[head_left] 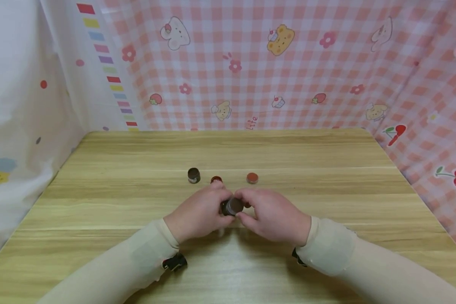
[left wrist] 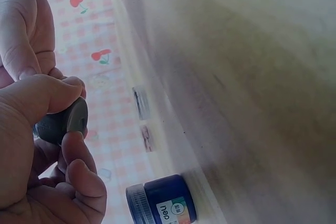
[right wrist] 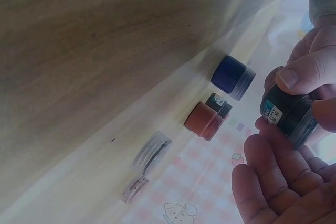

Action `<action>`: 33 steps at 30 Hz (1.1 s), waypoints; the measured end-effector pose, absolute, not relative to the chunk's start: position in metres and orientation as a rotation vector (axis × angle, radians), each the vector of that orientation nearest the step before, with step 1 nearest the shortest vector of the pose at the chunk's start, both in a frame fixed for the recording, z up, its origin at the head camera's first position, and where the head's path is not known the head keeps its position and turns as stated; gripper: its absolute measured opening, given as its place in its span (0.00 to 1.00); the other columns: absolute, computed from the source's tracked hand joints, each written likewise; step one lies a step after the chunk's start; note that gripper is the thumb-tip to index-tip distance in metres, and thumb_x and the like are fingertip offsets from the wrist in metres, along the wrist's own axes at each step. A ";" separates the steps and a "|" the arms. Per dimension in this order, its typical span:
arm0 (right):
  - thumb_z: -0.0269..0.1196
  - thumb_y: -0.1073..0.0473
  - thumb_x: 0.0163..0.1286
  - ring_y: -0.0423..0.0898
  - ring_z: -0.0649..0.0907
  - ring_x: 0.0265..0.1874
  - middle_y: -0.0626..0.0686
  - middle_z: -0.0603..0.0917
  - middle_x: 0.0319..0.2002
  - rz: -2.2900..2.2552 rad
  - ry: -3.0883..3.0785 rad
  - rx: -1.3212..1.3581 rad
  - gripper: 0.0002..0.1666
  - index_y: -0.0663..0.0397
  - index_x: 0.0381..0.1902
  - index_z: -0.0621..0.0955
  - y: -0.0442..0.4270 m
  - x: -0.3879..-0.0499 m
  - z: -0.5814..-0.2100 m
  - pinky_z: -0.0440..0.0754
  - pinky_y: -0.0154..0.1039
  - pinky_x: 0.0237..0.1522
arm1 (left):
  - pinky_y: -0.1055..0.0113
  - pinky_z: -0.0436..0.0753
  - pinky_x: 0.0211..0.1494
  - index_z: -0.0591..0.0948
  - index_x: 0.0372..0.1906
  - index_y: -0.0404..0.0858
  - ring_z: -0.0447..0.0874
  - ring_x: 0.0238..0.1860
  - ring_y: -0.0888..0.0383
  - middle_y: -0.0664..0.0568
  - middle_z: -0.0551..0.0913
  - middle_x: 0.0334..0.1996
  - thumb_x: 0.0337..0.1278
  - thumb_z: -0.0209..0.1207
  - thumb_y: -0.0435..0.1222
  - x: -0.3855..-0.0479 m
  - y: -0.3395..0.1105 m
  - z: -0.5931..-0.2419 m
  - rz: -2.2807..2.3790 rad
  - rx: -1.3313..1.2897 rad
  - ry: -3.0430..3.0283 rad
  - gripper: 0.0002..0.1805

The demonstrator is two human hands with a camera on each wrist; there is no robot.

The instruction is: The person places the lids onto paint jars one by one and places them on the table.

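My left hand (head_left: 199, 211) grips a small dark jar (right wrist: 281, 111) between thumb and fingers, above the table. A pale label shows on its side in the right wrist view. From the other side my right hand (head_left: 271, 213) reaches in, thumb and forefinger at the jar's lid (head_left: 234, 206). The lower fingers of that hand stretch out under the jar in the right wrist view. A blue jar (left wrist: 163, 203) with a printed label stands on the table beneath the left hand. Near it in the right wrist view is a red jar (right wrist: 203, 120), with a small dark jar (right wrist: 218, 103) behind.
Two clear, shallow, lid-like pieces lie nearby: a larger piece (right wrist: 152, 153) with a dark mark and a smaller piece (right wrist: 135, 189) with a reddish one. Beyond the hands, a small round red item (head_left: 252, 177) lies on the wooden table (head_left: 327, 160). Patterned cloth (head_left: 232, 84) hangs around it.
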State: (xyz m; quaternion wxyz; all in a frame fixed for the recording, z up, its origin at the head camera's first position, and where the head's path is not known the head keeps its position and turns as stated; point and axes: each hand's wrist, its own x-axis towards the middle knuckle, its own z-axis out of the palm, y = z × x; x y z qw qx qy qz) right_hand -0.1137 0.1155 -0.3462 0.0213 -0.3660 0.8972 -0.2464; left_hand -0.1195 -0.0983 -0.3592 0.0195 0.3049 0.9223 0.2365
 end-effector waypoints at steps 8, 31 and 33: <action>0.68 0.59 0.72 0.44 0.89 0.49 0.48 0.89 0.50 -0.784 2.767 -1.162 0.17 0.53 0.57 0.82 0.116 -0.114 -0.348 0.87 0.46 0.53 | 0.68 0.77 0.43 0.87 0.42 0.42 0.73 0.34 0.61 0.55 0.76 0.37 0.60 0.72 0.41 -0.120 -0.097 -0.359 0.727 0.948 2.853 0.10; 0.67 0.58 0.74 0.44 0.89 0.51 0.48 0.90 0.51 -0.727 2.828 -1.180 0.17 0.51 0.58 0.81 0.117 -0.112 -0.346 0.87 0.46 0.52 | 0.70 0.77 0.41 0.88 0.43 0.42 0.73 0.37 0.61 0.55 0.76 0.38 0.60 0.74 0.41 -0.121 -0.096 -0.355 0.805 0.955 2.852 0.10; 0.67 0.58 0.74 0.44 0.89 0.50 0.47 0.90 0.50 -0.718 2.832 -1.189 0.16 0.51 0.58 0.81 0.118 -0.112 -0.346 0.87 0.45 0.51 | 0.71 0.77 0.41 0.88 0.43 0.42 0.73 0.37 0.61 0.55 0.76 0.38 0.60 0.74 0.41 -0.121 -0.096 -0.355 0.799 0.953 2.851 0.11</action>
